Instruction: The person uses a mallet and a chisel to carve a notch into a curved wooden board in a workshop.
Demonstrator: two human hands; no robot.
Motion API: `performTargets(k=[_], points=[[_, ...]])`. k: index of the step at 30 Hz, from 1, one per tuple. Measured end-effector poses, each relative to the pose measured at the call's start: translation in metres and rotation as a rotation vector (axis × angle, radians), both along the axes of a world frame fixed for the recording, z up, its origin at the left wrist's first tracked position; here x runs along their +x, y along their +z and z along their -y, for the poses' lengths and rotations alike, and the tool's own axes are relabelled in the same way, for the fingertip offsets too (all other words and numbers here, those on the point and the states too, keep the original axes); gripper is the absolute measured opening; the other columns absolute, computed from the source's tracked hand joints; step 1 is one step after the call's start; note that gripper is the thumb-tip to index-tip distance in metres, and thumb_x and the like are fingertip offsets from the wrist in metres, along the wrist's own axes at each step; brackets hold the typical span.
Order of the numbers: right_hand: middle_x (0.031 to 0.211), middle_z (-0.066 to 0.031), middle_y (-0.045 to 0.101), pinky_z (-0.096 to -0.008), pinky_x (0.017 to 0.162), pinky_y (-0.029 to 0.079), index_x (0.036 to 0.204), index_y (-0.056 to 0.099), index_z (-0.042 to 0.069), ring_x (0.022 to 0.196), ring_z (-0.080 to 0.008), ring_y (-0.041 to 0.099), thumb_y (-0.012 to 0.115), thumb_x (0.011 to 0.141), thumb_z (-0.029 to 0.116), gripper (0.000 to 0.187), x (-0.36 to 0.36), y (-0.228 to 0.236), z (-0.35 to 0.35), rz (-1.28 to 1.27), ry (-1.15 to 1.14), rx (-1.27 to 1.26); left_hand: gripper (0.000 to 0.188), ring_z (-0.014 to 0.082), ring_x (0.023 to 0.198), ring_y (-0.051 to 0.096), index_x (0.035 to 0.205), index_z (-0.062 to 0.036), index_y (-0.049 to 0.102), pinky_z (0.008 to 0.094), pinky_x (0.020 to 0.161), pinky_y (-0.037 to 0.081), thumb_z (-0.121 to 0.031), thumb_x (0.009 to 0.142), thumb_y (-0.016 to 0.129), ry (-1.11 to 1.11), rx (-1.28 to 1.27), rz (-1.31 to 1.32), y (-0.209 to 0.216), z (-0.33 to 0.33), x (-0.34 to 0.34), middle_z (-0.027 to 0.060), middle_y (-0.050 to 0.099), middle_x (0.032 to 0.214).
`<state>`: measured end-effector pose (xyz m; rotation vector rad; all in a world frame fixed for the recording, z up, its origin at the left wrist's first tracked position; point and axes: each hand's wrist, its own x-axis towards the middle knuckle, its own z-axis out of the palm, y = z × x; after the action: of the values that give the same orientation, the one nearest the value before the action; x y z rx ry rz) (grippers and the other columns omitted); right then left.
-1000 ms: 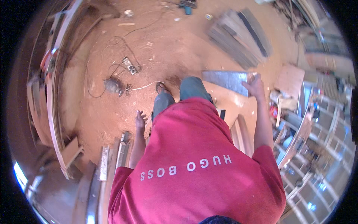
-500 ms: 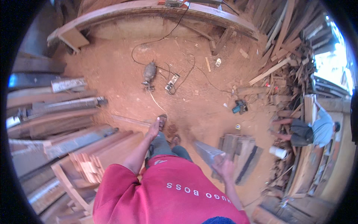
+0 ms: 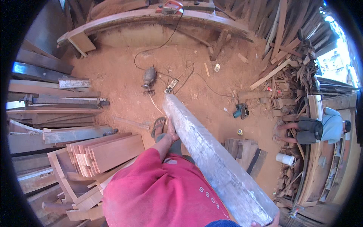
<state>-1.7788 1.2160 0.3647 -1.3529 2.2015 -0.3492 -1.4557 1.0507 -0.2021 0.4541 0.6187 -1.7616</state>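
A long, thick, pale grey wooden beam [image 3: 219,155] slants across my front, from the floor tools down to the lower right. My left hand [image 3: 172,130] grips its left edge near the far end, though the fingers are partly hidden by the beam. At the near end, by the lower edge of the picture, my right hand [image 3: 273,221] is wrapped round the corner, mostly cut off from view. Just beyond the far end lies a power strip [image 3: 171,85], and left of it a dusty power tool [image 3: 149,76].
On my left stand stacked boards [image 3: 117,153] and timber. A long workbench [image 3: 124,19] with an orange-handled tool spans the back. A teal power tool [image 3: 241,111], cables and short wood blocks [image 3: 245,151] lie on the floor. At the right, another person [image 3: 321,126] bends near scrap wood.
The beam has swung up from my right side and now lies across my body. My left hand, free before, has taken hold of it. My right hand has moved back toward me.
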Motion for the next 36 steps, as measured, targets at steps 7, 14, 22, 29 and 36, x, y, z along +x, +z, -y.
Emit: performTargets(k=[7, 14, 22, 29, 36], points=[[0.129, -0.0195, 0.057, -0.0445, 0.104, 0.043, 0.139, 0.044, -0.007, 0.122, -0.03, 0.054, 0.086, 0.064, 0.034, 0.095, -0.068, -0.009, 0.004, 0.007, 0.172, 0.058, 0.088, 0.0422, 0.13, 0.05, 0.153, -0.0111, 0.037, 0.061, 0.113, 0.035, -0.074, 0.092, 0.042, 0.218, -0.005, 0.273, 0.028, -0.025, 0.028, 0.0178, 0.051, 0.146], [0.124, -0.0179, 0.06, -0.0403, 0.098, 0.048, 0.14, 0.046, -0.007, 0.113, -0.0274, 0.061, 0.082, 0.075, 0.048, 0.093, -0.055, -0.12, 0.116, 0.629, 0.293, -0.414, 0.091, 0.0397, 0.138, 0.042, 0.158, -0.0121, 0.028, 0.0548, 0.116, 0.034, -0.076, 0.093, 0.031, 0.554, 0.094, 0.517, 0.077, -0.064, 0.138, 0.015, 0.039, 0.156], [0.12, -0.017, 0.061, -0.0374, 0.096, 0.048, 0.138, 0.048, -0.007, 0.108, -0.0242, 0.062, 0.062, 0.097, 0.047, 0.069, 0.129, -0.231, 0.276, 0.702, 0.265, -0.299, 0.086, 0.038, 0.137, 0.045, 0.158, -0.0125, 0.025, 0.0526, 0.114, 0.038, -0.073, 0.098, 0.024, 0.889, 0.226, 0.58, 0.067, -0.08, 0.345, 0.0163, 0.04, 0.155], [0.111, -0.0169, 0.063, -0.0376, 0.08, 0.052, 0.119, 0.057, -0.01, 0.094, -0.0227, 0.062, 0.059, 0.098, 0.052, 0.065, 0.396, -0.242, 0.384, 0.649, 0.324, -0.154, 0.073, 0.0344, 0.126, 0.056, 0.152, -0.0077, 0.034, 0.0486, 0.103, 0.05, -0.062, 0.103, 0.036, 1.019, 0.674, 0.618, 0.017, -0.069, 0.565, 0.0171, 0.051, 0.144], [0.109, -0.0137, 0.064, -0.0351, 0.083, 0.051, 0.118, 0.059, -0.009, 0.095, -0.0218, 0.062, 0.06, 0.097, 0.054, 0.066, 0.533, -0.227, 0.447, 0.649, 0.359, -0.157, 0.074, 0.0362, 0.129, 0.054, 0.153, -0.0068, 0.033, 0.0478, 0.106, 0.049, -0.062, 0.104, 0.025, 1.099, 0.634, 0.594, 0.085, -0.011, 0.703, 0.0173, 0.047, 0.149]])
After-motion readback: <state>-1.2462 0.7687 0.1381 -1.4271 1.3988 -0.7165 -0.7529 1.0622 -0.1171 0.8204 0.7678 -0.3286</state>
